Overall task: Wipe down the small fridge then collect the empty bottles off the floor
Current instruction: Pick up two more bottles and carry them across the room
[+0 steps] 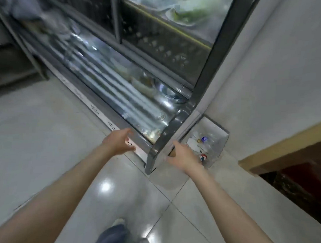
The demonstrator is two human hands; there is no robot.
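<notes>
The small fridge (167,128) is a grey glass-fronted cabinet that fills the upper middle of the head view; shelves and steel bowls show through its glass. My left hand (118,142) hovers open by the fridge's lower front edge, fingers spread, holding nothing. My right hand (182,157) reaches past the fridge's rounded right corner, fingers loosely apart and empty. Just beyond it, in the narrow gap between fridge and wall, several empty plastic bottles (205,147) lie on the floor, one with a blue label, one with a red and blue label. I see no cloth.
Glossy pale floor tiles (107,186) spread below me, with my foot (112,235) at the bottom edge. A white wall (264,81) runs along the right. A dark wooden piece with a yellow rim (284,148) juts in at the right.
</notes>
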